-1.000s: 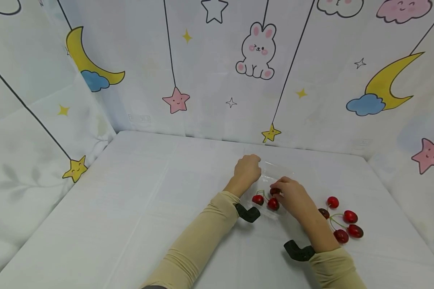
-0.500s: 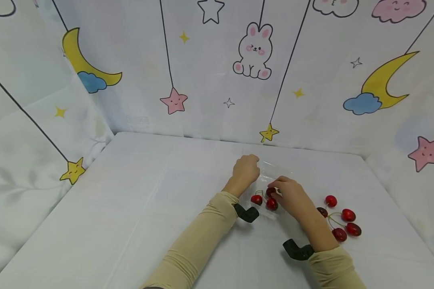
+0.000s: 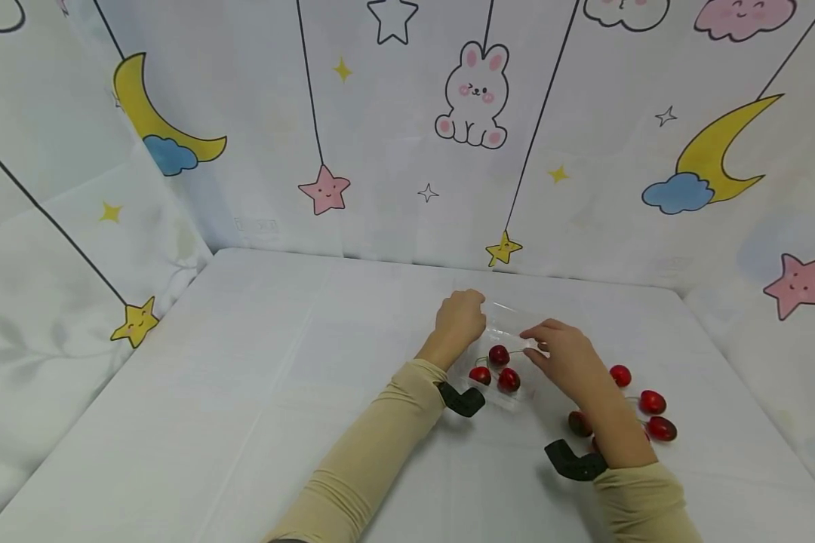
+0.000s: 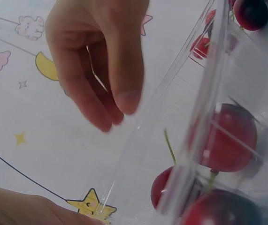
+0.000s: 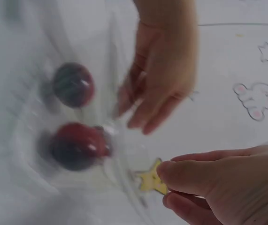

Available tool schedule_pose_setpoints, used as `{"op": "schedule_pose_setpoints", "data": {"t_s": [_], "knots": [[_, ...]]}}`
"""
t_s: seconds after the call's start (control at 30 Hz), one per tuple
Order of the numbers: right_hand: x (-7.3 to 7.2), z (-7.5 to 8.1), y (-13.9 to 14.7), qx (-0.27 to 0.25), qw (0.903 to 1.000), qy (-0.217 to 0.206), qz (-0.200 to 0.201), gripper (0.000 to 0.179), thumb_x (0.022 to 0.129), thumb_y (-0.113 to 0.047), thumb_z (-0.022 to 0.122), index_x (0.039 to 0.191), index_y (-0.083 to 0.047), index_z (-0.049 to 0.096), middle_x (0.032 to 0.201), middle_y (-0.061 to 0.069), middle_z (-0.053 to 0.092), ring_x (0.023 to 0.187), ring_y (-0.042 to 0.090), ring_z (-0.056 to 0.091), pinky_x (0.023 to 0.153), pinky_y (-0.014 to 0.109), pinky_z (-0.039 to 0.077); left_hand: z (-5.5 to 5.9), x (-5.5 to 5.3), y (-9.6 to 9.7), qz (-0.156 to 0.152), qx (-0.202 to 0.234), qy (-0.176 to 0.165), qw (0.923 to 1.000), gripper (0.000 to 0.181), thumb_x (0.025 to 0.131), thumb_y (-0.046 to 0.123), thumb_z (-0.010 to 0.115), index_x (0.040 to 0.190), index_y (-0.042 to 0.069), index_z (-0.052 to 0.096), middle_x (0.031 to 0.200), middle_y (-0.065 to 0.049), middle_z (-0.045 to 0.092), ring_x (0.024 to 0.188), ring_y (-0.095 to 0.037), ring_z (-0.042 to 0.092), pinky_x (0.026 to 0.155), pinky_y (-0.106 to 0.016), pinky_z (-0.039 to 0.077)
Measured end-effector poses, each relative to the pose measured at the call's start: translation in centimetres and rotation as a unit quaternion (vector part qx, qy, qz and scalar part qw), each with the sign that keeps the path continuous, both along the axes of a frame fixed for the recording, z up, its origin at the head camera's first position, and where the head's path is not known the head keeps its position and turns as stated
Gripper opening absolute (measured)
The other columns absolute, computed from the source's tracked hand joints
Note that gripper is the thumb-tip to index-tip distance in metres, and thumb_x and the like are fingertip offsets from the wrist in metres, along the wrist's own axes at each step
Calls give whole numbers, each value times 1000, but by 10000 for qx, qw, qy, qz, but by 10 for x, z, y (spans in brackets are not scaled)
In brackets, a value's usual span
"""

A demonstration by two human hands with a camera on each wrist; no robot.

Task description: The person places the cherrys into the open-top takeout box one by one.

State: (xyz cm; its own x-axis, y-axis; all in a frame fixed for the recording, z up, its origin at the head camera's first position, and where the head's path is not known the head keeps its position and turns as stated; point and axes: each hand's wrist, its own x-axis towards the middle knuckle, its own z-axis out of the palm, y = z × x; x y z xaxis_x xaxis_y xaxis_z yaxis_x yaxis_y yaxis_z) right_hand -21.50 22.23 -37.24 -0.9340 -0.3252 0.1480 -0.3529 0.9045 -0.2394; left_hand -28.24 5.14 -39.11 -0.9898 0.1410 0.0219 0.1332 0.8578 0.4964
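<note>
A clear plastic box lies on the table with three red cherries in it; one cherry has its stem pointing toward my right hand. My left hand holds the box's far left edge, and in the right wrist view its fingers bend down right at the clear rim. Just right of the box hovers my right hand, thumb and fingers apart. Those fingers hang loosely bent in the left wrist view, with no cherry between them.
Several more cherries with green stems lie on the white table to the right, partly hidden by my right forearm. A printed cloth with moons and stars rises behind the table.
My right hand has let go of a dark cherry, which now sits in the box, and has drawn back to the right. The left hand keeps its place. The head view has shifted slightly.
</note>
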Motion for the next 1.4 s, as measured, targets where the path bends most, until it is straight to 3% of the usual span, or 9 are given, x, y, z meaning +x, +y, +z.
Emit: {"op": "schedule_pose_setpoints", "data": {"t_s": [0.3,0.47,0.77,1.13,1.4], "knots": [[6,23,44,-304,9970,29,-713,35,89,-13,64,121,1,61,116,24,61,102,41,62,84,53,51,0,-1,0,0,-66,12,10000,34,92,15,57,126,16,63,119,-1,67,92,-19,66,71,-31,56],[7,29,63,-243,9957,-148,-878,38,90,-16,63,123,3,59,118,27,59,104,42,60,86,55,49,0,-1,0,27,-99,-24,9999,35,92,15,57,126,16,62,121,-1,67,94,-19,66,73,-31,56],[1,23,91,-63,9914,-595,-1159,43,90,-20,63,124,5,57,116,30,59,104,43,56,87,56,48,1,0,0,39,-54,-37,10000,35,92,15,57,127,15,62,121,-2,67,95,-19,67,74,-32,56],[2,13,118,108,9867,-877,-1362,40,89,-19,63,117,9,59,102,28,64,92,40,57,78,53,49,0,0,1,30,-24,13,10000,35,92,16,57,127,15,62,121,-2,66,95,-20,67,73,-32,56],[1,8,128,92,9751,-1583,-1553,43,86,-22,66,117,8,59,107,30,62,90,39,58,74,50,51,-1,-1,1,17,19,-46,10000,35,92,15,57,127,15,62,121,-3,67,94,-20,67,73,-33,57]]}}
